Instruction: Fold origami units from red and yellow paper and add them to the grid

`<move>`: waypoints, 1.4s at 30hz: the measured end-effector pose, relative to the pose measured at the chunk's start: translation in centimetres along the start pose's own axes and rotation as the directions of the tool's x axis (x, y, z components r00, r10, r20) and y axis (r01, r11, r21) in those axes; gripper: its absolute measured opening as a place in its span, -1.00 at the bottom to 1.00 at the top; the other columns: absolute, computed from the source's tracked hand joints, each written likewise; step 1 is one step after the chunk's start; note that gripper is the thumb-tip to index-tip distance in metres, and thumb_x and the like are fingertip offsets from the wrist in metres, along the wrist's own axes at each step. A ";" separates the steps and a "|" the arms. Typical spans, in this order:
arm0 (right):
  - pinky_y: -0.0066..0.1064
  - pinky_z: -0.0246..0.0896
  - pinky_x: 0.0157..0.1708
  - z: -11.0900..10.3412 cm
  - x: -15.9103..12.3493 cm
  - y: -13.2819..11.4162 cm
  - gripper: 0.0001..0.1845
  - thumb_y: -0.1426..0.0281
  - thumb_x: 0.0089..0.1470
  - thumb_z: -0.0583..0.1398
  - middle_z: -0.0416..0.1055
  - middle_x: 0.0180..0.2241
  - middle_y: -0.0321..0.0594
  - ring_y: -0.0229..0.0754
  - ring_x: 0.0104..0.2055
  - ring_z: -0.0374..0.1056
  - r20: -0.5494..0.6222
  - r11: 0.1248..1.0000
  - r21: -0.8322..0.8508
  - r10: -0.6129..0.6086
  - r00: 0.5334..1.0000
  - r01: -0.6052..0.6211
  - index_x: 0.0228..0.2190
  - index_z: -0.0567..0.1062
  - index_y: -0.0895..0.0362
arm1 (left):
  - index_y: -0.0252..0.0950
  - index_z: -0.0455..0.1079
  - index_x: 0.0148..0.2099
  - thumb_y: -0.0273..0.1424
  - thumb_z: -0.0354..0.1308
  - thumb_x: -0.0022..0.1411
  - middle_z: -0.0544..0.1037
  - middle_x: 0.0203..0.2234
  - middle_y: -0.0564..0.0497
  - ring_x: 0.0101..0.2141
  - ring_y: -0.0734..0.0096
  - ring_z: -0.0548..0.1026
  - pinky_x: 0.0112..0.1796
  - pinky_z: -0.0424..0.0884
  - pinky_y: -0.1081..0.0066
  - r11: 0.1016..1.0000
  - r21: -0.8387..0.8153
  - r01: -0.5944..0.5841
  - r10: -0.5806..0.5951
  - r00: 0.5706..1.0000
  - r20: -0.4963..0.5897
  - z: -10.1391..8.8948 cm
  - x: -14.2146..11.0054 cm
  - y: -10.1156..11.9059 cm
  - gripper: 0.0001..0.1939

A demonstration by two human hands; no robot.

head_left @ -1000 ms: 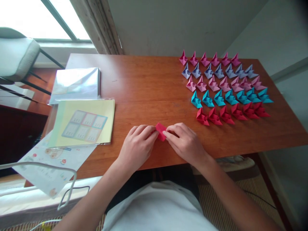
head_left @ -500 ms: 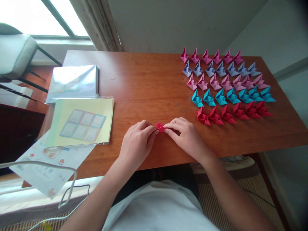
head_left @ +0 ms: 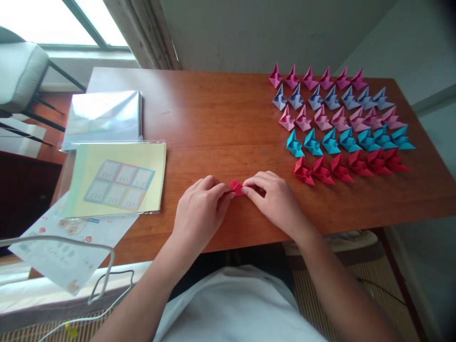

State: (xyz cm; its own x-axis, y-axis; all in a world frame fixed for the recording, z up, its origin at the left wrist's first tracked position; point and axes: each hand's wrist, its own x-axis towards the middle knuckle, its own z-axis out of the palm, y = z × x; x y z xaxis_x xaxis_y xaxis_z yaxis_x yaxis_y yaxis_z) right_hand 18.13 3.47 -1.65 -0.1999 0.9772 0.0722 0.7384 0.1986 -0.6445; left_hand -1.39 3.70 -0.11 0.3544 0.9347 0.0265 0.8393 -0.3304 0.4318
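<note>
Between my two hands, close to the table's front edge, is a small piece of folded red paper (head_left: pixel 236 187). My left hand (head_left: pixel 202 205) pinches its left corner between thumb and fingers. The right corner is pinched the same way by my right hand (head_left: pixel 273 199). A raised point shows in the middle of the paper; its ends are covered by my fingertips. To the right of my right hand stands a row of finished-looking red origami pieces (head_left: pixel 339 167), each with upright points.
Behind the red row are rows of blue (head_left: pixel 330 141), light pink (head_left: pixel 322 118), lavender (head_left: pixel 315 98) and magenta (head_left: pixel 309 79) origami pieces on the wooden table (head_left: pixel 213 118). At left lie a yellow paper pack (head_left: pixel 156 180), a clear-wrapped stack (head_left: pixel 103 114) and a printed sheet (head_left: pixel 71 266).
Both hands keep their pinch on the folded red paper, which looks slightly more opened at its middle. The whole view has shifted slightly.
</note>
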 end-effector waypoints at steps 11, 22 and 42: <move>-0.28 0.27 -0.17 0.0 0.1 -0.4 -0.88 0.39 0.23 0.27 0.56 -0.32 -0.26 -0.11 -0.21 0.40 0.009 0.999 -0.039 0.006 1.000 -0.006 -0.38 0.57 0.07 | -0.15 0.55 -0.28 -0.32 0.17 0.33 0.53 -0.32 0.04 -0.27 0.31 0.46 -0.29 0.29 0.37 0.994 -0.107 0.025 -0.022 0.999 0.030 -0.4 0.1 -0.9 -0.85; -0.29 0.25 -0.14 -0.1 0.1 -0.4 -0.88 0.38 0.24 0.25 0.56 -0.30 -0.24 -0.11 -0.19 0.40 0.031 0.999 -0.039 0.020 0.999 -0.018 -0.36 0.57 0.08 | -0.20 0.44 -0.32 -0.32 0.20 0.28 0.51 -0.39 0.09 -0.39 0.39 0.42 -0.41 0.16 0.41 0.985 -0.092 0.145 -0.127 0.976 0.177 -1.1 0.7 -0.4 -0.89; -0.31 0.22 -0.17 -0.1 0.4 -0.9 -0.89 0.41 0.22 0.24 0.55 -0.31 -0.23 -0.10 -0.18 0.39 0.033 0.994 -0.081 0.077 0.997 -0.074 -0.37 0.56 0.06 | -0.20 0.50 -0.09 -0.42 0.14 0.34 0.62 -0.22 0.04 -0.23 0.30 0.53 -0.24 0.36 0.38 0.996 -0.091 0.011 -0.018 0.997 -0.074 0.6 1.0 0.0 -0.85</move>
State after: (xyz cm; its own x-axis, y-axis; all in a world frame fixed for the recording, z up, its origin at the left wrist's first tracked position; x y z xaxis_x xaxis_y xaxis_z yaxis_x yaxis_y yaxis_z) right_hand 17.40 3.64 -0.98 -0.1640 0.9865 -0.0028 0.8008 0.1315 -0.5843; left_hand -0.72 4.58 -0.64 0.3079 0.9476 0.0853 0.8023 -0.3068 0.5120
